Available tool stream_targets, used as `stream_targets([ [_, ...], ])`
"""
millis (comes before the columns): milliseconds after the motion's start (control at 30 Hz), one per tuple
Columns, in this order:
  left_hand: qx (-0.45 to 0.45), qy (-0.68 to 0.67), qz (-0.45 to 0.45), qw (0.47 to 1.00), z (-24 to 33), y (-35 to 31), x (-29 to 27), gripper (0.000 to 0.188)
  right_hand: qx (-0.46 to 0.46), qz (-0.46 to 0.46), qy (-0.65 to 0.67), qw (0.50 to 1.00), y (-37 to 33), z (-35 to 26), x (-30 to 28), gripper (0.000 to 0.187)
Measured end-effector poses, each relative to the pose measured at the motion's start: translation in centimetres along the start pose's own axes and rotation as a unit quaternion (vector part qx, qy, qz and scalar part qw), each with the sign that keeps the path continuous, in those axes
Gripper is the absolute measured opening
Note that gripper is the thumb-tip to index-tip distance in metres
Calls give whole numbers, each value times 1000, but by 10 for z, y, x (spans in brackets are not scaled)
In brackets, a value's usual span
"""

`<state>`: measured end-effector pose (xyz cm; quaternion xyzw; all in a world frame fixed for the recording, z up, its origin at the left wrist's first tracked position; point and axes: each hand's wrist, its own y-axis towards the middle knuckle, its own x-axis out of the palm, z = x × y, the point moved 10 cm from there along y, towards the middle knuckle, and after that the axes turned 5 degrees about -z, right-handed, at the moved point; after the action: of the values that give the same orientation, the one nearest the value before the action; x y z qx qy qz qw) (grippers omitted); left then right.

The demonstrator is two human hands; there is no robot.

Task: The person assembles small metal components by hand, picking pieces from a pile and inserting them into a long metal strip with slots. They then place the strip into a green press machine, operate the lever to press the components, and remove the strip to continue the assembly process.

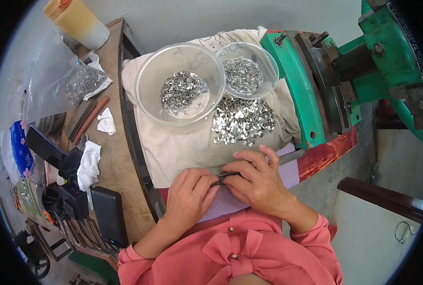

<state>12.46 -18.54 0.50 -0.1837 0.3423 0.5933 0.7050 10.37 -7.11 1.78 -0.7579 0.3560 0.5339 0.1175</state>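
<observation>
My left hand (pixel 188 194) and my right hand (pixel 260 183) meet at the front edge of the cloth. Between them is a thin dark tool-like piece (pixel 226 175), pinched from both sides; my fingers cover much of it, so its kind is unclear. The right index finger is raised. Just beyond my hands a loose pile of small shiny metal pieces (pixel 242 121) lies on the beige cloth (pixel 173 152). Behind it stand a large clear plastic tub (pixel 147 102) holding similar flat bits (pixel 180 91) and a smaller clear tub (pixel 272 66) of thin metal pins (pixel 243 75).
A green machine press (pixel 294 90) with dark steel parts stands at the right. On the wooden bench (pixel 126 175) at left are a black box-shaped device (pixel 109 214), crumpled tissue (pixel 89 164), a phone (pixel 44 146), a plastic bag (pixel 52 80) of metal bits and a yellowish canister (pixel 78 26).
</observation>
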Motion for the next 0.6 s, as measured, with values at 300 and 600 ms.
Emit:
stream_targets([
  [300,17,15,4,1000,-1,-4,-2,22,28,22,9,999,-6,11,-19,13],
  [600,17,7,-13,1000,0,0,-1,30,41,2,0,999,-11,16,-16,11],
])
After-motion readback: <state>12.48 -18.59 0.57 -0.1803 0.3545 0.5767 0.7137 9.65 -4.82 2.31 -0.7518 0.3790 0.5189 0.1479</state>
